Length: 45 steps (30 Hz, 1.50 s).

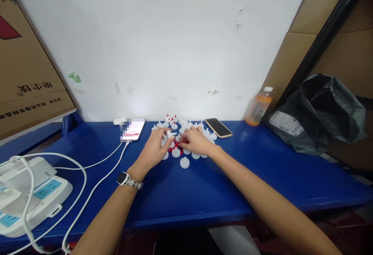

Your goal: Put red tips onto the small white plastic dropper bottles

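My left hand (155, 146), with a watch at the wrist, pinches a white nozzle cap (169, 133) whose spout points to the right. Small red tip caps (176, 146) lie in a pile between my hands. Over the right side of that pile is my right hand (194, 140), its fingers drawn together. Whatever sits between those fingertips is hidden. More white nozzle caps surround both hands, and one loose white cap (184, 163) stands nearer to me. At the back, a few white caps with red tips (171, 119) stand by the wall.
Left of the caps, a lit phone (133, 130) is plugged into a white cable. A dark-screened phone (218, 127) lies to the right. The blue table (186, 198) also bears a power strip (48, 192), an orange drink bottle (258, 106) and a black plastic bag (314, 115).
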### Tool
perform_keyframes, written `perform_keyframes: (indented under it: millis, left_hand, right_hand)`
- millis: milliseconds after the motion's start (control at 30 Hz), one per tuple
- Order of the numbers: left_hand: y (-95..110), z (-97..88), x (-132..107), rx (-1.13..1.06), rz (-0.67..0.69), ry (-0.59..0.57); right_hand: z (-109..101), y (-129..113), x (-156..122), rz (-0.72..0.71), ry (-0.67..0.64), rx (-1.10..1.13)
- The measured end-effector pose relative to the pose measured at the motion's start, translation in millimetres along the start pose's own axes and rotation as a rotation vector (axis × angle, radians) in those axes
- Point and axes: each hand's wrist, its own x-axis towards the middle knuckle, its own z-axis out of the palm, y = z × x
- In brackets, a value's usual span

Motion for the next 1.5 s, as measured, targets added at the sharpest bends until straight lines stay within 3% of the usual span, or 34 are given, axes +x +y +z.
perform_keyframes:
  millis: [233,467,667,933,1100,1500]
  left_hand:
    - [9,-3.9,-2,-0.068,-0.081,-0.006]
    - [14,1.0,-2,-0.094,-0.095,-0.018]
    - [24,1.4,-3,-0.154,-0.098,-0.003]
    - [29,0.1,-3,-0.216,-0.116,0.022]
    - [28,0.7,-3,-0.219,-0.100,0.047]
    - [34,0.5,-5,-0.276,-0.136,0.042]
  right_hand:
    - [-5,3,-1,0.088,0.194,0.738]
    - [3,-11,0,0.118,0.263,1.123]
    - [5,-22,1,0.132,0.375,1.200]
    - [6,-29,-3,0.155,0.380,1.183]
    - [9,-32,-3,0.179,0.334,1.292]
    - [8,-38,-4,0.201,0.425,1.429]
